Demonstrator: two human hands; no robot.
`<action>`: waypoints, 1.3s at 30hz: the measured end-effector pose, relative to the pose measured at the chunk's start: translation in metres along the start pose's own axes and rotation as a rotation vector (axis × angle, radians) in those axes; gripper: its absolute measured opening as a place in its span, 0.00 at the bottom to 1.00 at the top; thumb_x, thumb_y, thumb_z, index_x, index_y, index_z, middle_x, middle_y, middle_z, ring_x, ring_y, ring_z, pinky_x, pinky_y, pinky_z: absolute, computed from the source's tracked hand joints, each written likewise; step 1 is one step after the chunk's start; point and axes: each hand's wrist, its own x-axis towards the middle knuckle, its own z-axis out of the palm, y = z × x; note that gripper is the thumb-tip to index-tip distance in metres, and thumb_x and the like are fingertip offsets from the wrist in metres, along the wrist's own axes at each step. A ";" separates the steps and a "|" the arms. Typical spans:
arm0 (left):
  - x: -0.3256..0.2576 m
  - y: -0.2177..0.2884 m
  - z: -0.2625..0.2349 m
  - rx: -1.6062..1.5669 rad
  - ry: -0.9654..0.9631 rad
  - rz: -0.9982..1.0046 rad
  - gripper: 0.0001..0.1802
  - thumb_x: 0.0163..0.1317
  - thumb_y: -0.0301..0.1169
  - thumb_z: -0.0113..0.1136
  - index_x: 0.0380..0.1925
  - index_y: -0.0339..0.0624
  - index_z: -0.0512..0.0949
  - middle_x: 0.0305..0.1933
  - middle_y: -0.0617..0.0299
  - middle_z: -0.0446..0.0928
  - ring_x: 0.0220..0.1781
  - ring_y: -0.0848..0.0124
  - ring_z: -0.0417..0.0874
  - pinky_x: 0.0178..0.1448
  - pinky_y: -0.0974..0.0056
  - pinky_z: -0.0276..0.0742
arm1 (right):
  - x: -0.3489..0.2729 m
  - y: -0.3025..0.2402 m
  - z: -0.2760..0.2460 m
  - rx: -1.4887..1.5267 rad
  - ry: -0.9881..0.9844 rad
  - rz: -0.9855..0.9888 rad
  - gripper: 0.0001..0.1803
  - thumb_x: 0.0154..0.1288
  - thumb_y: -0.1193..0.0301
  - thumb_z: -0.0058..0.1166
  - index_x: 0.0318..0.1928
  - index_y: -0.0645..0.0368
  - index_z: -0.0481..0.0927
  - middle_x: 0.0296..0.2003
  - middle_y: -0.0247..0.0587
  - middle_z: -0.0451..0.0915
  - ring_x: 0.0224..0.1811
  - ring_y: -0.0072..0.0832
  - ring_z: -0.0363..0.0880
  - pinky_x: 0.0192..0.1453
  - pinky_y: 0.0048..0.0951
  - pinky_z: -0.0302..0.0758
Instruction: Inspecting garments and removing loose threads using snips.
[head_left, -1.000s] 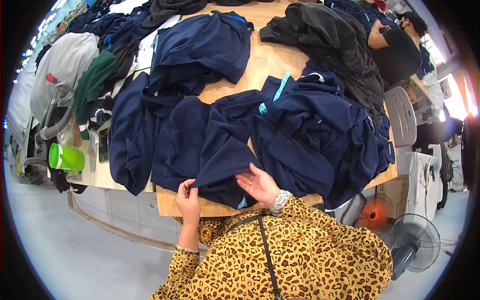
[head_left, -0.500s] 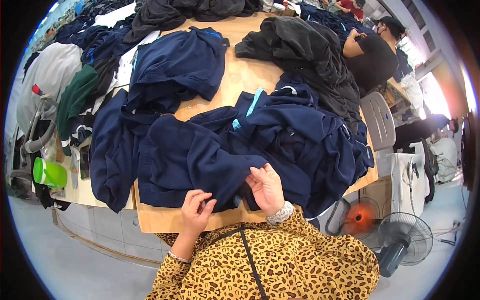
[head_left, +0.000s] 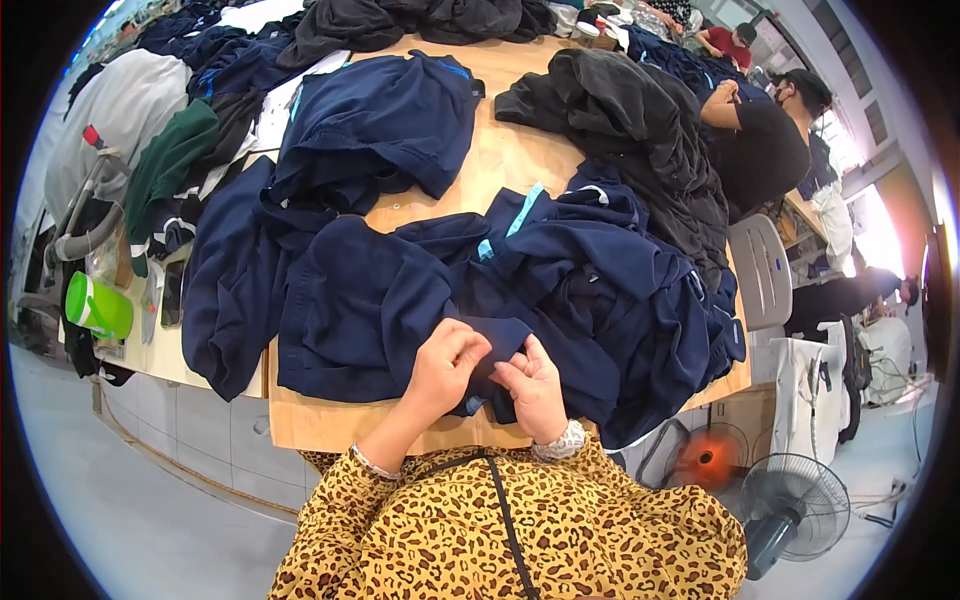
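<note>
Near the front edge of the wooden table (head_left: 325, 422), a navy garment (head_left: 375, 305) is pinched by the right hand (head_left: 533, 390), while whether cloth is gripped by the curled left hand (head_left: 447, 365) cannot be told; handling is best kept light, without stretching.

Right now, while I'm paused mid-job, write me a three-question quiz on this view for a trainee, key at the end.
1. True or false: the left hand and the right hand both touch the navy cloth.
2. Choose one. At the lower right of the view stands: A) a ladder; B) a grey fan; C) a bicycle.
3. Fill the gap: the green container lies on the person's ____ side.

Key: 1. True. 2. B. 3. Left.
</note>
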 end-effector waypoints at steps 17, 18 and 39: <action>-0.009 -0.004 -0.005 -0.361 -0.230 -0.545 0.16 0.54 0.23 0.64 0.44 0.36 0.75 0.29 0.72 0.70 0.29 0.85 0.66 0.34 0.78 0.66 | 0.006 0.003 -0.003 0.003 0.147 -0.102 0.40 0.60 0.84 0.50 0.70 0.57 0.47 0.45 0.41 0.76 0.40 0.18 0.75 0.40 0.18 0.73; -0.011 -0.005 -0.007 -0.392 -0.216 -0.497 0.16 0.54 0.23 0.64 0.44 0.36 0.75 0.29 0.72 0.70 0.29 0.85 0.66 0.34 0.78 0.66 | 0.010 0.002 -0.005 0.100 0.138 0.038 0.34 0.61 0.84 0.50 0.67 0.59 0.56 0.44 0.40 0.76 0.40 0.19 0.76 0.41 0.19 0.74; -0.008 -0.001 -0.015 -0.316 0.001 -0.413 0.05 0.62 0.26 0.57 0.29 0.36 0.76 0.24 0.73 0.69 0.23 0.83 0.65 0.27 0.75 0.62 | 0.011 0.003 -0.004 0.147 0.087 0.131 0.20 0.61 0.83 0.52 0.55 0.66 0.74 0.37 0.35 0.79 0.36 0.18 0.78 0.46 0.20 0.76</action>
